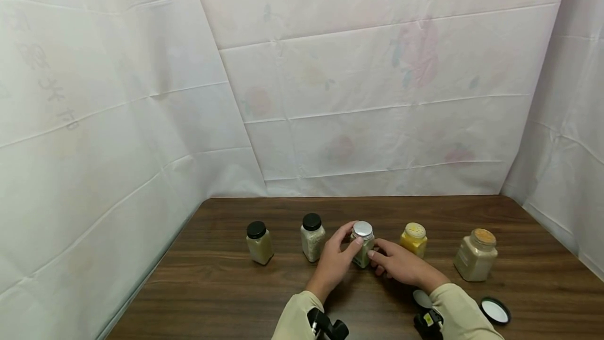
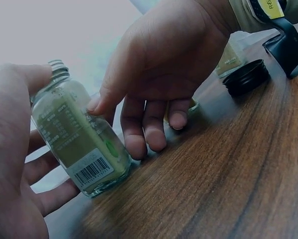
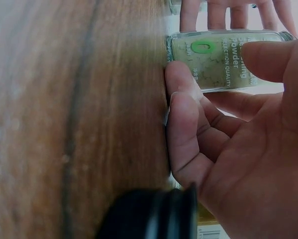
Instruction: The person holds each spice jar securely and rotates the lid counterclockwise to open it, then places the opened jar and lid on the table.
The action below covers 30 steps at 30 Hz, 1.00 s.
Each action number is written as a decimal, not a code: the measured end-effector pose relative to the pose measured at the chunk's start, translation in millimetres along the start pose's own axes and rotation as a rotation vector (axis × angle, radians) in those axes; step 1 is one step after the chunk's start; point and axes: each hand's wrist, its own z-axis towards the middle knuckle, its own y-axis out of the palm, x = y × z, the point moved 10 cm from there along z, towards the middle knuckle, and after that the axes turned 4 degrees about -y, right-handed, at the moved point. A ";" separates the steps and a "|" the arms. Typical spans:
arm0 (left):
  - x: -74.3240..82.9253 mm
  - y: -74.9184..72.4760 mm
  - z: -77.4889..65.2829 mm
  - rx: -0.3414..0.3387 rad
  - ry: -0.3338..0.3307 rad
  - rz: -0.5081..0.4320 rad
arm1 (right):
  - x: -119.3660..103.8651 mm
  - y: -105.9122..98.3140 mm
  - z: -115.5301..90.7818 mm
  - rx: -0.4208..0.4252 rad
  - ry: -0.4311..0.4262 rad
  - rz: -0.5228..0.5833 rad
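My left grip is curled round the green jar, thumb by its silver top; my right grip pinches the jar's other side. Jar stands on the surface, between a black-capped jar and a yellow jar. Black lid lies nearer me, at right.
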 end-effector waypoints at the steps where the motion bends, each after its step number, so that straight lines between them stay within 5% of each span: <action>1: -0.7 -0.7 0.0 0.005 -0.005 -0.008 | 0.2 0.0 0.0 0.000 0.002 0.000; 11: 15.3 -9.1 -5.0 0.077 0.005 -0.048 | 0.5 0.0 0.1 -0.003 0.006 0.001; 20: 35.8 -11.4 -13.9 0.040 0.001 -0.071 | 1.1 -0.2 0.1 -0.005 0.001 0.002; 27: 4.4 -2.7 -0.4 0.027 0.048 -0.061 | -0.4 0.0 -0.3 -0.005 -0.005 0.000; 30: 4.9 -2.3 -0.3 0.028 0.055 -0.027 | -1.0 0.0 -0.3 -0.003 -0.009 0.000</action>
